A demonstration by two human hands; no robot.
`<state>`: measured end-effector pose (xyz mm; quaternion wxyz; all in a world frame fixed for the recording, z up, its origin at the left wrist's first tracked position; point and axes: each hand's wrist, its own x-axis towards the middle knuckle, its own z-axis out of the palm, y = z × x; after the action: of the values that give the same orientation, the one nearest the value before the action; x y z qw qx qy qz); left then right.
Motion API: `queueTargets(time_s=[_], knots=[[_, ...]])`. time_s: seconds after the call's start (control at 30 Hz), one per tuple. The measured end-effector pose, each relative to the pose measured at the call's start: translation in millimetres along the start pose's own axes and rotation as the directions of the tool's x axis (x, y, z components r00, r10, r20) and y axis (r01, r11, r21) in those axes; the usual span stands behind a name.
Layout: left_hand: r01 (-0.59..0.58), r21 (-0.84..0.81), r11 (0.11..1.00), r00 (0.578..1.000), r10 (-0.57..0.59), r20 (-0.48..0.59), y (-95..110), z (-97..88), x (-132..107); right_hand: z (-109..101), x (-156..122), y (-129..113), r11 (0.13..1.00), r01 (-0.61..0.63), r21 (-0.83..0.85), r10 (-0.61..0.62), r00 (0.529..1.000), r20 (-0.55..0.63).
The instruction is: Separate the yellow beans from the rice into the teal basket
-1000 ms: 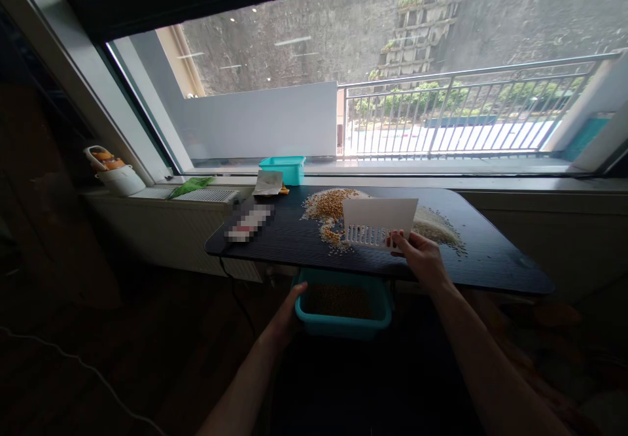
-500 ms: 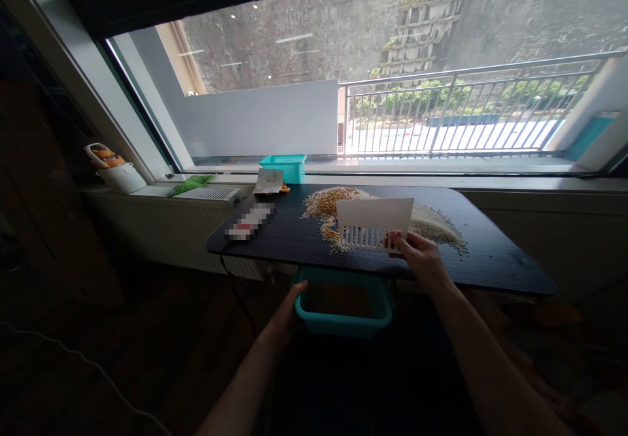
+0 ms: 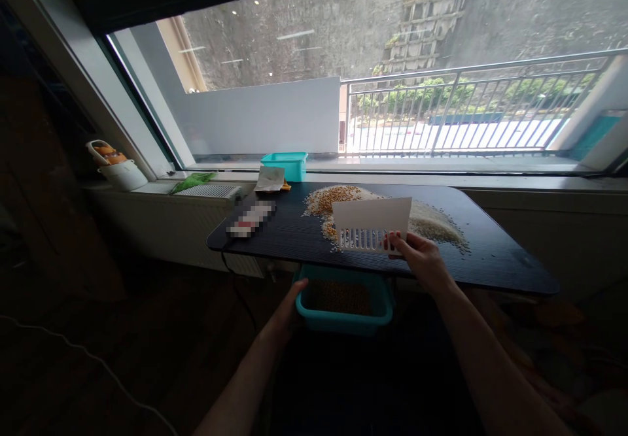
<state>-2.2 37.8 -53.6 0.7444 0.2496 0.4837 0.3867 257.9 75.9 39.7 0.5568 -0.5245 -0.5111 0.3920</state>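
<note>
The right grip [image 3: 426, 263] pinches a slotted white card [image 3: 371, 214] by its lower corner, in front of heaped grain [image 3: 336, 194] on the bench [image 3: 500, 253], while the left grip [image 3: 284, 312] clasps a turquoise tub [image 3: 343, 324] below the edge; keeping both steady should serve best.

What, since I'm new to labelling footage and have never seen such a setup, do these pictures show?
There is no machine: these are a person's bare hands, seen by one camera worn on the head, looking forward and down.

The right hand holds a white slotted sheet, slots downward. The left hand grips the side of a teal tub at the table's near edge; it holds small brownish pieces, too dark to identify.

On the dark table lie a pile of golden kernels mixed with white grains and, to its right, a pale grain pile.
</note>
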Motion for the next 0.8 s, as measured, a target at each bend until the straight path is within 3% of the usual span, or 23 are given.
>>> queueTargets(time_s=[0.57,0.8], knots=[[0.001,0.003,1.000,1.000,-0.001,0.020,1,-0.8,-1,4,-4,-2,1.000,0.006,0.024,-0.007,1.000,0.013],[0.012,-0.001,1.000,1.000,-0.012,0.021,1,-1.5,-1,5,-12,-4,0.999,0.012,-0.032,-0.009,0.996,0.086]])
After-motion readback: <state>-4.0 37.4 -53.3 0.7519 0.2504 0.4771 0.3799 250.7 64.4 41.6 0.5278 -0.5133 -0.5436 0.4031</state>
